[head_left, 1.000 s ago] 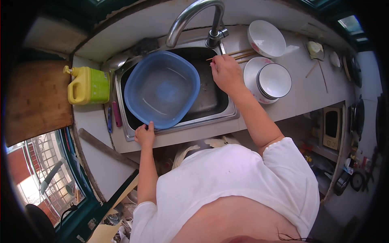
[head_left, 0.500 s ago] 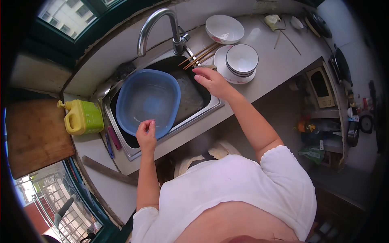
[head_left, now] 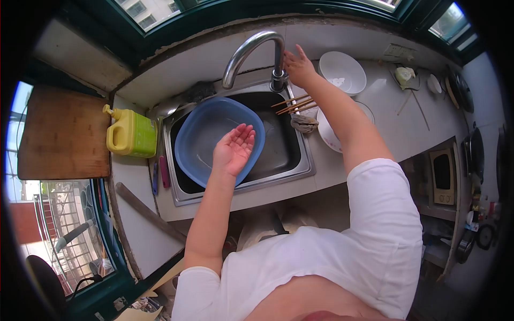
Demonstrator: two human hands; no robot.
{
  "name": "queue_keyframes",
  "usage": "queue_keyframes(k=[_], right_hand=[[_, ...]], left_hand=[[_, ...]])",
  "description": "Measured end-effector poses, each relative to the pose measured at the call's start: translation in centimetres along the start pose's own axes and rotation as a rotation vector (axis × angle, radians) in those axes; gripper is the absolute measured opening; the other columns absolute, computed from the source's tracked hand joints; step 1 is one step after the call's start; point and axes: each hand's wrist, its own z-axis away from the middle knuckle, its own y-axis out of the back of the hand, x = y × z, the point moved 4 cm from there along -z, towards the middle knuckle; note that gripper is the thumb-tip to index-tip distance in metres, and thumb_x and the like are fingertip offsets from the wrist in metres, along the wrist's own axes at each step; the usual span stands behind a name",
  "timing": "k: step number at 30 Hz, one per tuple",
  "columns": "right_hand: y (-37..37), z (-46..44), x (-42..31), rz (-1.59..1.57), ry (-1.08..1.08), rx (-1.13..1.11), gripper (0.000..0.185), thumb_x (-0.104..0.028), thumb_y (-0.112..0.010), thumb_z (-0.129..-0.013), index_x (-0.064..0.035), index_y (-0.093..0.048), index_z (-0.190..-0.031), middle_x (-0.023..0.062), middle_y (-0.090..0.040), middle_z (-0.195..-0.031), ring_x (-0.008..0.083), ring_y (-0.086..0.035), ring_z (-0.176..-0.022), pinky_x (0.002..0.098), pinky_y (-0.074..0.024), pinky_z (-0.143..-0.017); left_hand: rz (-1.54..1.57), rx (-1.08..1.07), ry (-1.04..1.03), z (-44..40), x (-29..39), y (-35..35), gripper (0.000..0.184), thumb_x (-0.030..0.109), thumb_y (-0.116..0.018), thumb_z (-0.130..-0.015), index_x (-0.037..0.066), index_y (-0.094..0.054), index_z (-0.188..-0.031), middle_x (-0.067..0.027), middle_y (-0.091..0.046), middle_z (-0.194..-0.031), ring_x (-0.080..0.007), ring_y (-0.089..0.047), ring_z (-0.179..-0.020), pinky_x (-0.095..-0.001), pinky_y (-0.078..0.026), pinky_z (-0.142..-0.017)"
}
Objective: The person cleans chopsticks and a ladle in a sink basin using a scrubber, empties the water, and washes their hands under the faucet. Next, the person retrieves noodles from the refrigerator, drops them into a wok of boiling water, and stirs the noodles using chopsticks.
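My left hand (head_left: 235,150) is held palm up, fingers apart, over the blue basin (head_left: 184,134) with nothing in it. The basin sits in the steel sink (head_left: 278,172). My right hand (head_left: 300,67) reaches to the chrome faucet (head_left: 261,36), its fingers spread beside the base where the handle is hidden behind it. Whether the fingers touch the handle I cannot tell. Chopsticks (head_left: 296,105) lie at the sink's right edge, near a crumpled brownish scrubber (head_left: 304,123). My right forearm covers most of the plate (head_left: 327,134) and the stacked bowls.
A white bowl (head_left: 345,72) stands behind my right forearm. Left of the sink are a yellow-green jug (head_left: 134,134), a pink-handled tool (head_left: 164,172) and a wooden board (head_left: 64,136). A microwave (head_left: 443,176) sits on a shelf at the right.
My right hand has gone from beside the bowls up to the faucet's base. My left hand has opened, turned palm up and moved further over the basin. The view has shifted.
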Motion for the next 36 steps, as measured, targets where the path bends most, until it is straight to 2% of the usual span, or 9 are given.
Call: queue_keyframes(k=[5, 9, 13, 19, 20, 23, 27, 32, 36], right_hand=[[0.4, 1.1, -0.5, -0.012, -0.183, -0.035, 0.032, -0.018, -0.044, -0.081, -0.0066, -0.06, -0.106, 0.0079, -0.048, -0.124, 0.0207, -0.042, -0.117, 0.0503, -0.0228, -0.101], [5.5, 3.9, -7.0, -0.865, -0.125, -0.12, 0.021, -0.014, -0.049, -0.08, -0.0019, -0.062, -0.09, 0.0075, -0.065, -0.083, 0.025, -0.062, -0.07, 0.0395, -0.0501, -0.068], [9.9, 5.6, -14.4, -2.743, -0.508, -0.719, 0.021, -0.016, -0.045, -0.087, -0.0005, -0.059, -0.085, 0.0107, -0.062, -0.077, 0.0179, -0.062, -0.069, 0.0276, -0.0531, -0.063], [13.8, 1.9, -16.1, -3.248, -0.667, -0.578, 0.021, -0.015, -0.043, -0.088, 0.0016, -0.055, -0.082, 0.0131, -0.059, -0.078, 0.0195, -0.059, -0.072, 0.0261, -0.0526, -0.062], [10.5, -0.4, -17.8, -3.481, -0.166, -0.633, 0.021, -0.016, -0.044, -0.086, 0.0009, -0.054, -0.082, 0.014, -0.059, -0.08, 0.0242, -0.059, -0.07, 0.0302, -0.0499, -0.062], [13.7, -0.2, -17.1, -1.973, -0.412, 0.049, 0.02, -0.019, -0.047, -0.088, -0.0008, -0.055, -0.087, 0.0098, -0.06, -0.084, 0.0257, -0.057, -0.076, 0.0338, -0.0467, -0.072], [13.7, 1.7, -21.1, -1.269, -0.195, 0.614, 0.038, -0.036, -0.044, -0.088, -0.0042, -0.051, -0.108, 0.0154, -0.058, -0.1, 0.0269, -0.054, -0.093, 0.0378, -0.0407, -0.085], [10.5, 0.6, -20.0, -2.24, -0.512, -0.343, 0.039, -0.032, -0.039, -0.087, -0.0018, -0.056, -0.103, 0.0196, -0.046, -0.119, 0.0315, -0.041, -0.113, 0.0398, -0.0331, -0.093], [13.3, 4.6, -18.9, -1.644, -0.236, -0.003, 0.044, -0.028, -0.049, -0.084, -0.0053, -0.049, -0.121, 0.0134, -0.055, -0.112, 0.0243, -0.05, -0.105, 0.0315, -0.0371, -0.091]], left_hand=[[0.13, 0.044, -0.088, -2.8, 0.0, -0.9, 0.022, 0.011, -0.045, -0.087, -0.005, -0.051, -0.1, -0.0163, -0.055, -0.1, -0.0251, -0.054, -0.094, -0.0334, -0.046, -0.085], [0.234, 0.13, -0.299, -4.9, 2.2, -1.5, 0.019, 0.008, -0.046, -0.086, -0.005, -0.052, -0.099, -0.0151, -0.055, -0.098, -0.0238, -0.054, -0.092, -0.0319, -0.047, -0.083], [0.085, 0.148, -0.426, -4.0, 3.6, -2.6, 0.019, 0.011, -0.044, -0.088, -0.003, -0.053, -0.099, -0.0107, -0.056, -0.094, -0.0198, -0.055, -0.089, -0.029, -0.047, -0.08], [0.1, 0.035, -0.561, -2.3, 3.9, -4.2, 0.025, 0.019, -0.037, -0.091, 0.002, -0.054, -0.097, -0.0058, -0.057, -0.092, -0.0163, -0.054, -0.089, -0.029, -0.046, -0.078], [0.112, 0.069, -0.606, -2.6, 3.4, -4.5, 0.025, 0.019, -0.037, -0.092, 0.003, -0.054, -0.097, -0.0054, -0.057, -0.092, -0.0163, -0.055, -0.088, -0.0296, -0.046, -0.078], [0.002, 0.008, -0.333, -5.7, 4.2, -3.1, 0.029, 0.027, -0.03, -0.093, 0.009, -0.052, -0.097, -0.0073, -0.057, -0.091, -0.0191, -0.054, -0.088, -0.0331, -0.045, -0.079], [-0.02, 0.187, -0.598, -5.5, 4.6, -2.6, 0.029, 0.029, -0.031, -0.093, 0.008, -0.052, -0.096, -0.0072, -0.056, -0.088, -0.0202, -0.055, -0.083, -0.0322, -0.045, -0.076], [-0.047, 0.002, -0.32, -4.7, 3.1, -1.3, 0.019, 0.02, -0.041, -0.09, 0.005, -0.052, -0.094, -0.0078, -0.056, -0.088, -0.0182, -0.056, -0.082, -0.0315, -0.047, -0.074], [-0.113, 0.094, -0.205, -4.9, 6.2, -0.1, 0.018, 0.013, -0.046, -0.085, 0.003, -0.054, -0.098, -0.0075, -0.057, -0.091, -0.0225, -0.053, -0.089, -0.0367, -0.042, -0.083]])
